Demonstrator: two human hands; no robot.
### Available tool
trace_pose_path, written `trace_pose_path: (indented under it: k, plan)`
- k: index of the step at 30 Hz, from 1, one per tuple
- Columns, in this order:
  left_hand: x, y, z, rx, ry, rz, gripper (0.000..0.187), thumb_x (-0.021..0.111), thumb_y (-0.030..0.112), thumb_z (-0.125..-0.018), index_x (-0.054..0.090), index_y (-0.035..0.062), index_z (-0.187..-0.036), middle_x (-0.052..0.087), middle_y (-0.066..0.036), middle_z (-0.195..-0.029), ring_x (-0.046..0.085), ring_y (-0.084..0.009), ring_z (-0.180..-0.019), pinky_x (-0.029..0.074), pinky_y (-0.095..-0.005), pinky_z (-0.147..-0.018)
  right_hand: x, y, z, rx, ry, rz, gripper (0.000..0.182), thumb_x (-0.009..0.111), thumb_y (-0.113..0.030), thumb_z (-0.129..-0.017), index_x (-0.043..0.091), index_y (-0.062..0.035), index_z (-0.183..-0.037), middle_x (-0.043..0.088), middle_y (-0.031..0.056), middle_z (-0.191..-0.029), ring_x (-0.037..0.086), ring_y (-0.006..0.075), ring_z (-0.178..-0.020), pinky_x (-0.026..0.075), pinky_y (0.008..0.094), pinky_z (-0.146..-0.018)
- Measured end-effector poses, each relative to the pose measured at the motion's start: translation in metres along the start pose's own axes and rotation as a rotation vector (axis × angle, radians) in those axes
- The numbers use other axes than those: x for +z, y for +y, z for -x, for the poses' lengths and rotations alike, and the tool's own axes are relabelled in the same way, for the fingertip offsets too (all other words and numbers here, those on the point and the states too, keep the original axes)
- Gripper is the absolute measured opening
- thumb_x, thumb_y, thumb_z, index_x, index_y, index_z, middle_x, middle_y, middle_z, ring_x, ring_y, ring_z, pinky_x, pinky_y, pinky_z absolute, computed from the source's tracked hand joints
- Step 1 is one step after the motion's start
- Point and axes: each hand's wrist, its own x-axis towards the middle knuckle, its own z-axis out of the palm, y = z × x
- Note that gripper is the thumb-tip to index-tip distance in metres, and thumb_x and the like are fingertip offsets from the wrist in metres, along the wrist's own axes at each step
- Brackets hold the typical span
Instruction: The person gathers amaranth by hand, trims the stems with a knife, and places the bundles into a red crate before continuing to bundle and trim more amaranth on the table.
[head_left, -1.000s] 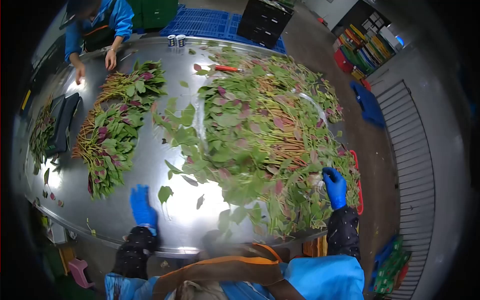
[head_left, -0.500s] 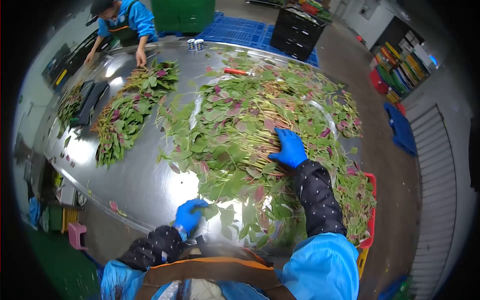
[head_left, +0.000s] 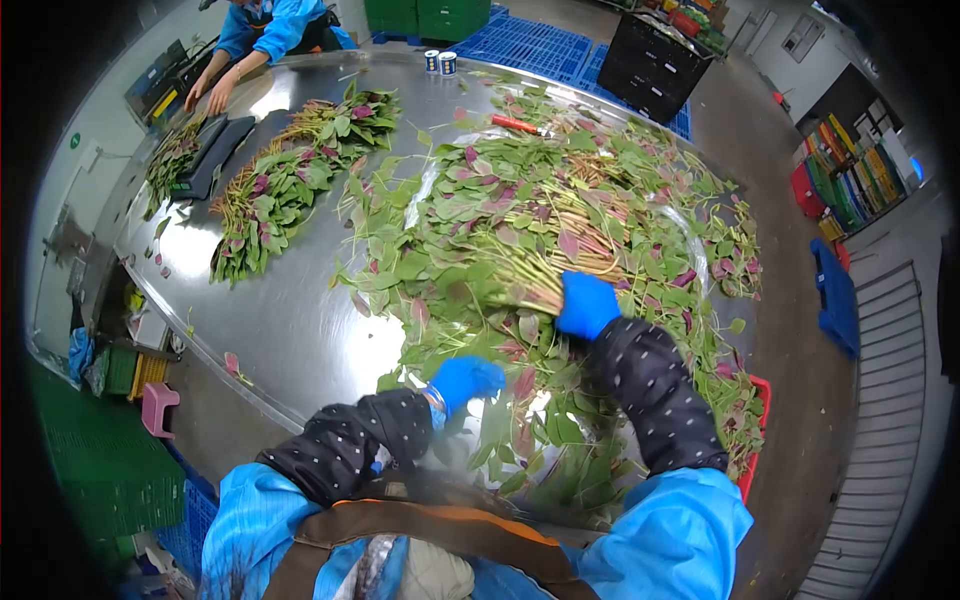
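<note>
A large heap of amaranth (head_left: 450, 235), leafy greens with purple-red patches and pale pinkish stems, covers the middle of the metal table. My right hand (head_left: 588, 305), in a blue glove, is closed around a bunch of amaranth stems (head_left: 530, 280) near the heap's centre; its fingertips are partly hidden. Closer to my body, my left hand (head_left: 466, 382), also gloved in blue, hovers by the heap's near edge. Its fingers stretch toward the right, with nothing visible in them. Loose amaranth leaves (head_left: 560, 430) lie beneath and beside it.
Sorted amaranth bunches (head_left: 265, 210) lie left on the metal table (head_left: 290, 320), near a dark flat device (head_left: 215, 155). A red-handled tool (head_left: 515, 124) and two small cans (head_left: 440, 63) are farther back. A co-worker's hands (head_left: 210, 92) are at far left. A red crate (head_left: 762, 400) stands right.
My right hand has closed around stems it was resting on with spread fingers. My left hand has moved right, toward the heap. The co-worker's hands have come together near the dark device.
</note>
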Motion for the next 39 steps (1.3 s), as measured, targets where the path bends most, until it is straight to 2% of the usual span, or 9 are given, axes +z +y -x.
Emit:
trace_pose_path:
  k: [3, 11, 13, 16, 17, 19, 23, 29, 39]
  plan:
    - [0.006, 0.053, 0.003, -0.085, 0.002, 0.03, 0.025, 0.052, 0.01, -0.086, 0.055, -0.0042, -0.107, 0.062, -0.015, -0.1, 0.062, -0.0234, -0.087, 0.051, -0.0304, -0.08, -0.062, 0.001, -0.017, -0.055, -0.25, -0.081, 0.043, 0.065, -0.033, -0.059, 0.061, -0.0035, -0.089, 0.063, 0.0185, -0.087, 0.061, 0.0314, -0.083, 0.048, 0.0402, -0.074]
    - [0.025, 0.083, -0.056, 0.038, -0.38, 0.999, 0.054, 0.058, 0.032, -0.085, 0.039, 0.0034, -0.127, 0.043, -0.014, -0.128, 0.046, -0.0256, -0.115, 0.037, -0.0384, -0.1, -0.089, -0.032, -0.004, -0.167, -0.133, -0.112, 0.046, 0.067, -0.034, -0.056, 0.061, -0.0019, -0.088, 0.062, 0.0205, -0.082, 0.06, 0.0356, -0.073, 0.048, 0.0419, -0.065]
    - [0.027, 0.085, -0.071, 0.108, -0.242, 1.072, 0.041, 0.057, 0.025, -0.086, 0.045, 0.0022, -0.118, 0.051, -0.015, -0.12, 0.051, -0.0278, -0.108, 0.039, -0.0415, -0.096, -0.061, -0.064, 0.03, -0.115, -0.08, -0.173, 0.044, 0.065, -0.036, -0.058, 0.06, -0.0047, -0.088, 0.061, 0.0204, -0.084, 0.06, 0.0366, -0.078, 0.048, 0.0419, -0.069]
    - [0.022, 0.061, -0.086, 0.057, -0.032, 1.047, 0.031, 0.05, 0.007, -0.083, 0.048, -0.0033, -0.112, 0.055, -0.018, -0.112, 0.055, -0.0316, -0.101, 0.042, -0.0451, -0.093, -0.043, -0.056, 0.047, -0.096, -0.145, -0.313, 0.046, 0.066, -0.044, -0.067, 0.061, -0.0069, -0.094, 0.063, 0.0132, -0.086, 0.062, 0.0299, -0.078, 0.048, 0.0401, -0.071]
    - [0.017, 0.054, -0.083, 0.089, -0.193, 1.029, 0.033, 0.049, 0.009, -0.084, 0.047, -0.0056, -0.114, 0.054, -0.02, -0.113, 0.054, -0.0326, -0.104, 0.042, -0.0454, -0.093, -0.049, -0.046, 0.048, -0.039, -0.154, -0.414, 0.042, 0.067, -0.042, -0.068, 0.063, -0.0076, -0.093, 0.063, 0.0116, -0.088, 0.062, 0.0278, -0.077, 0.048, 0.0384, -0.071]
    - [0.017, 0.051, -0.082, 0.16, -0.111, 1.036, 0.035, 0.048, 0.008, -0.084, 0.045, -0.0066, -0.115, 0.054, -0.02, -0.113, 0.053, -0.0342, -0.105, 0.041, -0.047, -0.094, -0.041, -0.01, 0.035, 0.004, 0.12, -0.722, 0.031, 0.069, -0.032, -0.07, 0.065, -0.0088, -0.089, 0.063, 0.0093, -0.084, 0.062, 0.0242, -0.071, 0.048, 0.0365, -0.07]
    - [0.022, 0.059, -0.081, 0.1, -0.026, 1.101, 0.034, 0.048, 0.006, -0.083, 0.045, -0.0074, -0.115, 0.054, -0.021, -0.112, 0.052, -0.0347, -0.105, 0.04, -0.0476, -0.096, -0.046, 0.013, 0.005, -0.182, 0.397, -0.088, 0.047, 0.069, -0.019, -0.063, 0.056, -0.0096, -0.108, 0.051, 0.0121, -0.117, 0.046, 0.0312, -0.11, 0.04, 0.0394, -0.089]
    - [0.015, 0.061, -0.078, 0.122, 0.046, 1.038, 0.035, 0.05, 0.006, -0.082, 0.045, -0.0077, -0.114, 0.054, -0.023, -0.111, 0.054, -0.0348, -0.101, 0.042, -0.0456, -0.093, 0.016, 0.026, -0.036, -0.299, 0.427, 0.247, 0.045, 0.067, -0.019, -0.066, 0.054, -0.0063, -0.107, 0.047, 0.0143, -0.121, 0.038, 0.0364, -0.118, 0.03, 0.0465, -0.098]
    - [0.013, 0.07, -0.079, 0.195, -0.081, 1.094, 0.023, 0.053, 0.007, -0.082, 0.052, -0.0026, -0.103, 0.059, -0.017, -0.097, 0.057, -0.0304, -0.09, 0.045, -0.0451, -0.086, -0.02, -0.031, 0.004, -0.317, 0.435, -0.152, 0.023, 0.065, -0.009, -0.066, 0.06, -0.001, -0.086, 0.048, 0.0195, -0.118, 0.041, 0.0391, -0.114, 0.034, 0.0447, -0.095]
